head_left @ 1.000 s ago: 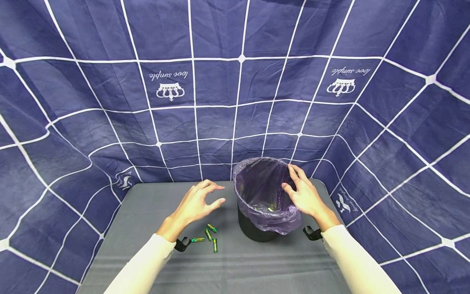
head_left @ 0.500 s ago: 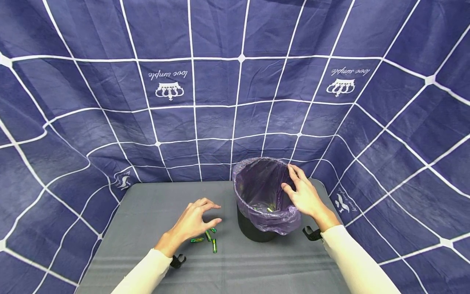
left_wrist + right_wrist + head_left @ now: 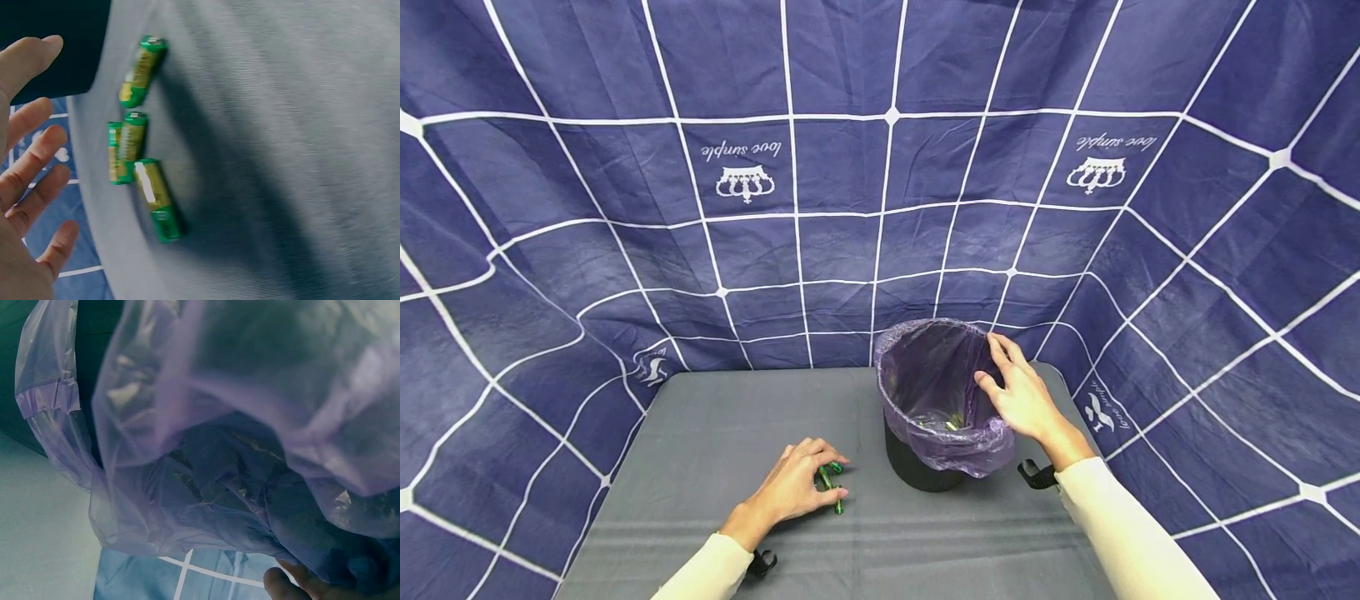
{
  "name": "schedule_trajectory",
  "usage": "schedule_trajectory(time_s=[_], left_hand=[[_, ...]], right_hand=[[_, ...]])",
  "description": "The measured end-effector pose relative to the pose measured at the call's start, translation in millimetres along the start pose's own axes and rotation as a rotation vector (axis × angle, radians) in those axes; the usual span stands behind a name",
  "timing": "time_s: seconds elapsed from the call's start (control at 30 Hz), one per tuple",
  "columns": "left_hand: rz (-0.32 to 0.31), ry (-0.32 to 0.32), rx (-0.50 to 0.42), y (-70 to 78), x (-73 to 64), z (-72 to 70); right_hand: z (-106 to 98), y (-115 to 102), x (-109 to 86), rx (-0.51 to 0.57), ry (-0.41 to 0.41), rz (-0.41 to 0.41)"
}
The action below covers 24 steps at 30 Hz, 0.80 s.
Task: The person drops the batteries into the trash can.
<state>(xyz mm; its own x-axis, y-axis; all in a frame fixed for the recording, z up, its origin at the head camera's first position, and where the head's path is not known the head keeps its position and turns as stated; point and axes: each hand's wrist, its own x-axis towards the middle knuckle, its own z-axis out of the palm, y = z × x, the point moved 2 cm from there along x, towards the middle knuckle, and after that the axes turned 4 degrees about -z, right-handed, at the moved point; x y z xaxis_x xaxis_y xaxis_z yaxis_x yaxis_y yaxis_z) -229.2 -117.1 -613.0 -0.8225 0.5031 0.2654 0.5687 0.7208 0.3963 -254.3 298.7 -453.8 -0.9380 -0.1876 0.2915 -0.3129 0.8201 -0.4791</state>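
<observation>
My left hand [image 3: 793, 482] is low over several green and gold batteries [image 3: 839, 504], thumb and fingers spread apart and partly covering them in the head view. In the left wrist view the batteries [image 3: 144, 72] lie close together on the grey cloth, right of the hand [image 3: 28, 181], with nothing between its fingers. My right hand [image 3: 1022, 396] holds the right rim of a black trash can [image 3: 917, 462], its thumb over the opening. A purple plastic bag [image 3: 958, 454] lines the can and folds over its rim. Small yellow-green pieces [image 3: 952, 426] show inside.
A grey cloth [image 3: 730, 417] covers the table. Blue curtains [image 3: 842, 167] with white grid lines stand behind and at both sides. In the right wrist view, the crumpled bag [image 3: 237, 425] fills most of the picture.
My left hand has come down and slightly left onto the batteries from above, beside the can. The right hand has stayed at the rim.
</observation>
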Motion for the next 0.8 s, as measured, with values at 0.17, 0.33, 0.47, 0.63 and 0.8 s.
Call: schedule_trajectory(time_s=[0.17, 0.33, 0.47, 0.63, 0.8], left_hand=[[-0.002, -0.039, 0.023, -4.9, -10.3, 9.4], [0.010, -0.061, 0.040, -8.5, -18.1, 15.5], [0.029, -0.057, 0.041, -10.2, -21.8, 19.2], [0.044, -0.041, 0.059, -11.6, -23.9, 22.6], [0.063, -0.027, 0.092, -11.3, -24.8, 25.2]], right_hand=[[-0.1, -0.7, -0.5, 0.001, 0.000, 0.001], [0.3, 0.2, 0.0, -0.003, 0.005, -0.006], [0.9, 1.5, 1.5, -0.009, 0.011, -0.017], [1.3, 2.2, 1.4, -0.008, 0.015, -0.020], [1.7, 1.3, 0.6, -0.005, 0.015, -0.014]])
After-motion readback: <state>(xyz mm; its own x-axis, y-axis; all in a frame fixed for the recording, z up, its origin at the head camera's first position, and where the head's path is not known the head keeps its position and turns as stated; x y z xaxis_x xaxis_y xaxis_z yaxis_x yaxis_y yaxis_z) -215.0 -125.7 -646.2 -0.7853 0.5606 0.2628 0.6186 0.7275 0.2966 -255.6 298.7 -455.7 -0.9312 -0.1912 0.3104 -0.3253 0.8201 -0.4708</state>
